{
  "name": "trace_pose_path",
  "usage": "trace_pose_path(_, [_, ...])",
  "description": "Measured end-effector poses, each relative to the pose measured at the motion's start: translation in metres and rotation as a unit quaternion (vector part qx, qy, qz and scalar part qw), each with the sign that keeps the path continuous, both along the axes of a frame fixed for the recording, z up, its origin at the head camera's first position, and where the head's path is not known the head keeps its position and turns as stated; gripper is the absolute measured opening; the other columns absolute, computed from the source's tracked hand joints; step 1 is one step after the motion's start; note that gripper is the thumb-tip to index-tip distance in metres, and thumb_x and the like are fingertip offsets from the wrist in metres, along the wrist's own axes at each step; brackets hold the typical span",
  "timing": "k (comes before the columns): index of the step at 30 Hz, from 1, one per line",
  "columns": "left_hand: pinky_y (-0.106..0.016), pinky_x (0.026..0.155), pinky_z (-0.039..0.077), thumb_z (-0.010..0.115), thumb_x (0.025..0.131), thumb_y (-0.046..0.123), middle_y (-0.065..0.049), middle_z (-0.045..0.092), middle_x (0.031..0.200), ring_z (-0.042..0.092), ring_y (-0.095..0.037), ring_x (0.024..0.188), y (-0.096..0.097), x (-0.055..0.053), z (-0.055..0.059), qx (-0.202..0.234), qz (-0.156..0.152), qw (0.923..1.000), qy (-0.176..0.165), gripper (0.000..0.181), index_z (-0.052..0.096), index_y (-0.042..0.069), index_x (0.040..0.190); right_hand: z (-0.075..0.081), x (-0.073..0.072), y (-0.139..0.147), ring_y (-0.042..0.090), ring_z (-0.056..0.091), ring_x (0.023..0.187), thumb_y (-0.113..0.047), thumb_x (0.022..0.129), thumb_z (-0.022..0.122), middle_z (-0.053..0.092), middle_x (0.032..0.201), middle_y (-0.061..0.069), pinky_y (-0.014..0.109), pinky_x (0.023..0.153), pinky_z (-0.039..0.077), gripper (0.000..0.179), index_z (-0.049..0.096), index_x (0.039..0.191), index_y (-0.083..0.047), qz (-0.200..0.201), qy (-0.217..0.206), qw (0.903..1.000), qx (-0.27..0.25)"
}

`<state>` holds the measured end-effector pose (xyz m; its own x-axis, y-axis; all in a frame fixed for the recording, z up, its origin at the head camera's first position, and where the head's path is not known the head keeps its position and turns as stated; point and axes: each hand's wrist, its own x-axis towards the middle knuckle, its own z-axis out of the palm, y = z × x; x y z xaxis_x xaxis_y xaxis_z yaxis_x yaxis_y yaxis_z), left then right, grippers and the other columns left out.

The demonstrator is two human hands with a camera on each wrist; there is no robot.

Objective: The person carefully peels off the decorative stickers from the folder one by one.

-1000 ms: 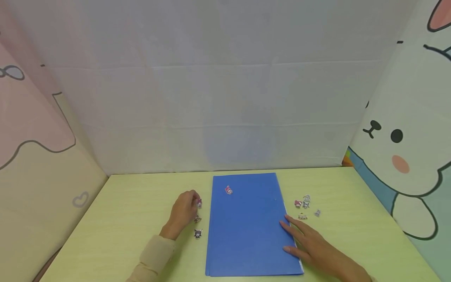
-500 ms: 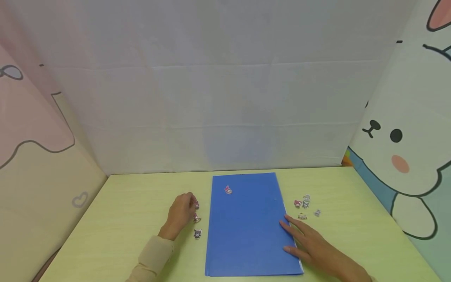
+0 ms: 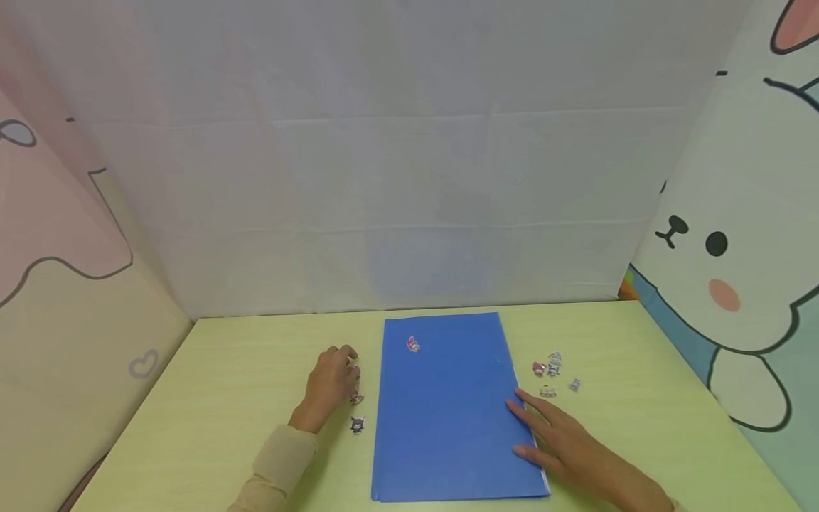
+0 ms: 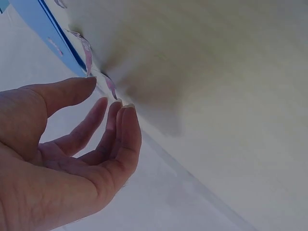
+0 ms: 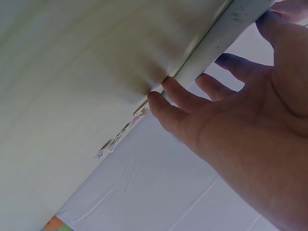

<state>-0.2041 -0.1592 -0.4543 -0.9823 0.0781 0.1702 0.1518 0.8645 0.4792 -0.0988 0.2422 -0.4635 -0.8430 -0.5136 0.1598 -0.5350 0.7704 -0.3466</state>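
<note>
A flat blue folder [image 3: 457, 419] lies in the middle of the table, bearing one small pink-and-white cartoon sticker [image 3: 413, 345] near its upper left. Left of it, my left hand [image 3: 326, 387] hovers with bent fingers over a pink cartoon sticker [image 3: 356, 372], partly hidden by the fingertips. In the left wrist view, a gap separates the thumb from the fingers [image 4: 130, 130], and nothing is pinched there. Two more stickers lie nearer me, one half beside the hand and a dark-eared one [image 3: 357, 424]. My right hand [image 3: 569, 448] rests spread fingers on the folder's right edge.
Several small cartoon stickers [image 3: 553, 370] lie loosely grouped on the table to the right of the folder. A white cloth [image 3: 409, 178] hangs behind the pale yellow-green table [image 3: 256, 355]. Cartoon-printed cloths [image 3: 723, 270] flank both sides.
My left fingers and the far pink sticker have shifted slightly left and toward me, then the fingers have lifted and spread a little. My right hand stays on the folder.
</note>
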Motion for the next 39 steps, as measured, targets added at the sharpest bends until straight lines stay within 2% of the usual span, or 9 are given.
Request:
trace_pose_path(13, [-0.043,0.066,0.054,0.068,0.094,0.004,-0.015,0.065,0.094,0.060,-0.032,0.090,0.011,-0.008,-0.003,0.011,-0.010,0.9997,0.021,0.014,0.069,-0.002,0.106,0.001,-0.001,-0.001,0.038,0.049,0.136,-0.047,0.103,0.059,0.046,0.156,0.013,0.060,0.102,0.046,0.062,0.050,0.153,-0.012,-0.006,-0.019,0.9998,0.002])
trace_pose_path(20, [-0.044,0.069,0.054,0.068,0.094,0.006,-0.014,0.066,0.094,0.061,-0.032,0.091,0.023,-0.016,-0.002,0.002,-0.010,0.9998,0.019,0.014,0.069,-0.001,0.106,0.003,-0.002,-0.001,0.038,0.048,0.137,-0.049,0.103,0.057,0.044,0.157,0.013,0.061,0.103,0.045,0.064,0.047,0.155,-0.013,-0.009,-0.039,0.9992,0.006])
trace_pose_path(27, [-0.043,0.067,0.054,0.070,0.093,0.006,-0.013,0.067,0.092,0.061,-0.031,0.088,0.031,-0.020,-0.003,0.004,-0.023,0.9990,0.037,0.012,0.070,0.000,0.104,0.004,-0.002,-0.001,0.039,0.046,0.139,-0.051,0.103,0.057,0.042,0.159,0.013,0.063,0.103,0.045,0.065,0.047,0.155,-0.014,-0.010,-0.047,0.9988,0.005])
trace_pose_path(33, [-0.042,0.066,0.053,0.070,0.093,0.006,-0.013,0.066,0.090,0.060,-0.031,0.086,0.038,-0.023,-0.003,0.015,-0.027,0.9985,0.047,0.012,0.070,-0.002,0.102,0.003,-0.002,0.000,0.039,0.046,0.139,-0.050,0.103,0.057,0.042,0.159,0.012,0.062,0.102,0.045,0.065,0.047,0.155,-0.014,-0.007,-0.043,0.9990,0.006])
trace_pose_path(39, [-0.044,0.069,0.054,0.071,0.093,0.007,-0.013,0.067,0.090,0.060,-0.031,0.088,0.047,-0.027,-0.002,0.015,-0.026,0.9987,0.040,0.012,0.070,-0.002,0.101,0.002,-0.002,0.000,0.038,0.047,0.138,-0.049,0.103,0.058,0.044,0.158,0.013,0.061,0.102,0.046,0.064,0.048,0.155,-0.013,-0.006,-0.028,0.9995,0.009])
